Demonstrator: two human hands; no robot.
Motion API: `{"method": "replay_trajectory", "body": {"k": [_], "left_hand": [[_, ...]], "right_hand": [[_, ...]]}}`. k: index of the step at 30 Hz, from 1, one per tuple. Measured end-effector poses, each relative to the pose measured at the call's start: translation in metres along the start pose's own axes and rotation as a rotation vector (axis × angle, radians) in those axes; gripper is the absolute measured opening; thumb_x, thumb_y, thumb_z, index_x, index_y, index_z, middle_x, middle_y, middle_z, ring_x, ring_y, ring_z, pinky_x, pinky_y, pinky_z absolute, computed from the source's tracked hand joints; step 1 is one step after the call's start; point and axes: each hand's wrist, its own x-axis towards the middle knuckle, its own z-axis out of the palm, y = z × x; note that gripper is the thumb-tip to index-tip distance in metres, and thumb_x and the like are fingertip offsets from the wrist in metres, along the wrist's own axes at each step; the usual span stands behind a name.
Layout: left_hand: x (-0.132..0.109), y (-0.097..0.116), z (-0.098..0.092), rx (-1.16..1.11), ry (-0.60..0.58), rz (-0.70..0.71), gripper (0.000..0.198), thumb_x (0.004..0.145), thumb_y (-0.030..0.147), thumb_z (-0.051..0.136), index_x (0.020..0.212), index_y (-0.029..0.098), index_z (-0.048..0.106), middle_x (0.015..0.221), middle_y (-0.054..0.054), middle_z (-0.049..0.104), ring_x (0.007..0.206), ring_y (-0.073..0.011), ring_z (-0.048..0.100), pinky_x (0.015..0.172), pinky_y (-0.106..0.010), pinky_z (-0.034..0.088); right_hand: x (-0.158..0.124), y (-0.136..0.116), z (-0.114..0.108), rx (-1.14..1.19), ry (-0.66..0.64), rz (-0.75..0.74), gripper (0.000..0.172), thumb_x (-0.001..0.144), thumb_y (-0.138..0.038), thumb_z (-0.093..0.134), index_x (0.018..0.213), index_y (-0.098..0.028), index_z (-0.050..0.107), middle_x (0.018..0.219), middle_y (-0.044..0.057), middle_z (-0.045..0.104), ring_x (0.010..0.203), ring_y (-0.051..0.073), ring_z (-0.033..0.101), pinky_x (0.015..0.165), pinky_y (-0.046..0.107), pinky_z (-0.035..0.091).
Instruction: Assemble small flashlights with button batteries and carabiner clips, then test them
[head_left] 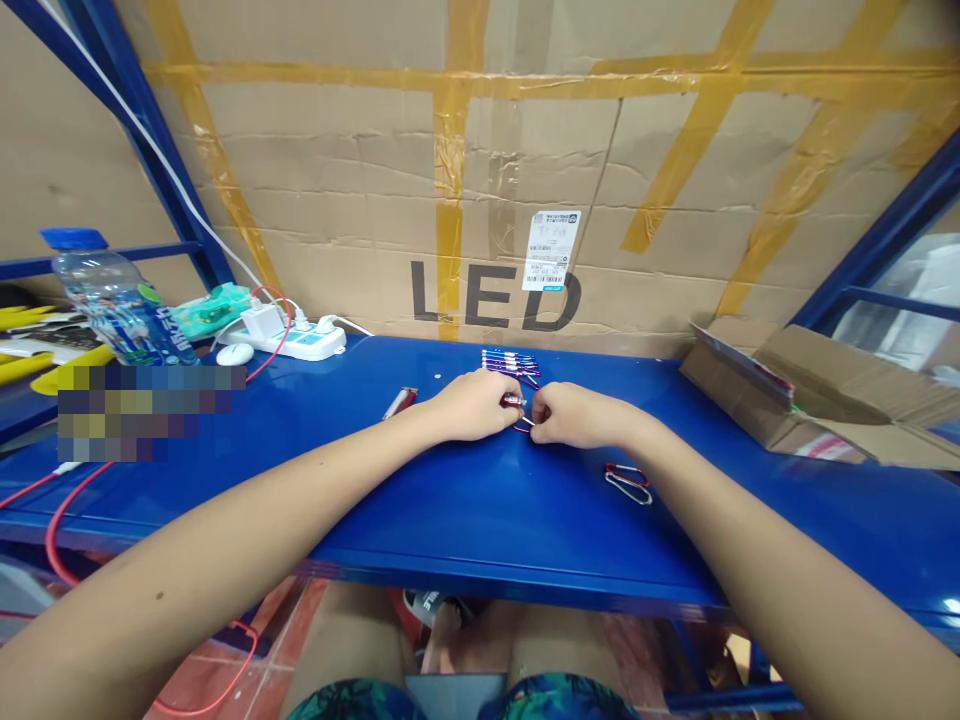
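My left hand [477, 405] is closed around a small red tube with a silver end [514, 401], mostly hidden by the fingers. Close beside it, my right hand [564, 414] pinches what looks like a red and silver carabiner [523, 428], its far part covered by the fingertips. Just beyond both hands lies a row of several blue and purple tubes [510, 362]. More red and silver tubes [399, 402] rest left of my left hand. Near my right forearm, two loose carabiners [628, 484], one red and one silver, lie on the blue table [465, 510].
An open cardboard box [780, 400] stands on the right. On the left are a water bottle [124, 300], a white power strip [307, 340] with plugs, and a red cable [56, 530]. A large taped carton [360, 200] marked LED walls off the back.
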Motion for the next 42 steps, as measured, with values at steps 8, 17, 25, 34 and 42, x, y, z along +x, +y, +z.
{"method": "replay_trajectory", "body": {"k": [8,17,25,34,42], "left_hand": [[0.002,-0.009,-0.003,-0.089,-0.066,0.064,0.017,0.086,0.032,0.061,0.081,0.018,0.071,0.076,-0.001,0.07,0.07,-0.0163,0.058,0.062,-0.027,0.037],[0.003,-0.007,-0.009,-0.236,0.194,0.038,0.011,0.083,0.017,0.059,0.077,0.017,0.069,0.076,0.0,0.071,0.073,-0.0153,0.061,0.067,-0.026,0.039],[0.005,-0.007,-0.009,-0.271,0.271,0.05,0.015,0.085,0.023,0.059,0.074,0.016,0.068,0.07,0.002,0.066,0.067,-0.0124,0.055,0.065,-0.025,0.038],[0.004,-0.004,-0.007,-0.294,0.255,-0.009,0.016,0.086,0.028,0.06,0.075,0.016,0.061,0.073,0.0,0.063,0.072,-0.0141,0.056,0.068,-0.028,0.039],[0.004,0.003,-0.012,-0.534,0.138,-0.153,0.014,0.089,0.027,0.055,0.094,0.021,0.043,0.075,0.002,0.054,0.061,-0.0103,0.046,0.059,-0.027,0.038]], "right_hand": [[-0.001,0.007,-0.002,0.18,0.024,-0.137,0.008,0.075,-0.012,0.058,0.071,-0.018,0.055,0.064,-0.002,0.057,0.058,0.012,0.052,0.05,0.024,0.036],[0.002,0.003,-0.002,1.001,0.172,-0.12,0.012,0.088,-0.02,0.058,0.077,-0.016,0.056,0.072,0.007,0.068,0.06,0.014,0.064,0.053,0.025,0.053],[0.008,0.001,0.005,0.924,0.384,-0.162,0.013,0.079,-0.01,0.053,0.07,-0.018,0.05,0.061,-0.001,0.059,0.042,0.008,0.051,0.039,0.022,0.04],[0.013,0.005,0.008,0.732,0.466,-0.133,0.008,0.079,-0.018,0.053,0.074,-0.021,0.047,0.056,-0.005,0.052,0.038,0.01,0.048,0.041,0.023,0.035],[0.004,0.007,-0.001,0.33,0.741,-0.16,0.011,0.085,-0.02,0.05,0.073,-0.021,0.049,0.064,0.001,0.058,0.06,0.015,0.051,0.059,0.027,0.037]]}}
